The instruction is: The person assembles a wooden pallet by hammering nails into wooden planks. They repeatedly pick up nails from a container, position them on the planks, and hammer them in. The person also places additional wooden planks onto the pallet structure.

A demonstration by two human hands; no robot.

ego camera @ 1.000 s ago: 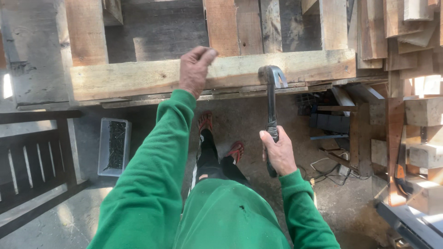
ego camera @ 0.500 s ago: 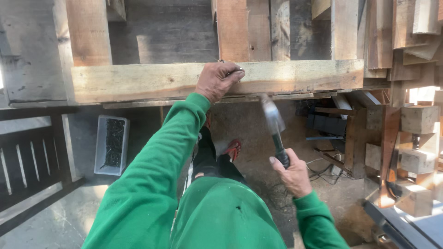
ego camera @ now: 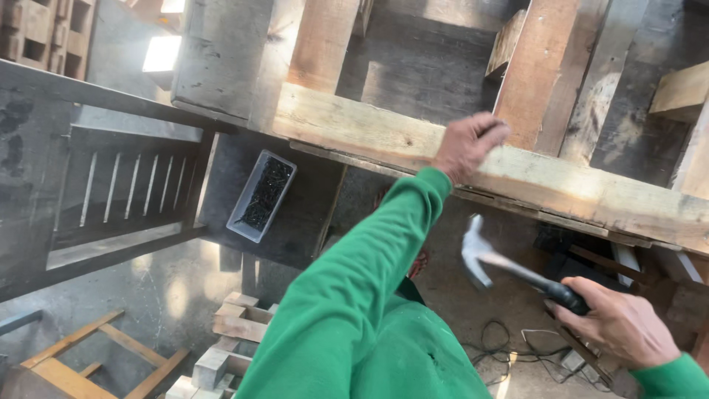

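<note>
My left hand (ego camera: 468, 142), in a green sleeve, rests closed on the top face of a long pale wooden plank (ego camera: 354, 125) that runs across the view; whether it pinches a nail there is too small to tell. My right hand (ego camera: 619, 324) grips the dark handle of a claw hammer (ego camera: 484, 256), low at the right. The steel head is blurred and hangs below the plank, apart from it, pointing left.
Upright wooden boards (ego camera: 543, 70) stand behind the plank. A grey tray of dark nails (ego camera: 261, 195) sits on a dark slatted surface at the left. Wood offcuts (ego camera: 229, 325) and a small wooden frame (ego camera: 88, 362) lie on the concrete floor. Cables (ego camera: 509, 347) trail below.
The hammer has swung down and away from the plank, its head now low and pointing left. My left hand stays on the plank. The view has tilted and shifted right.
</note>
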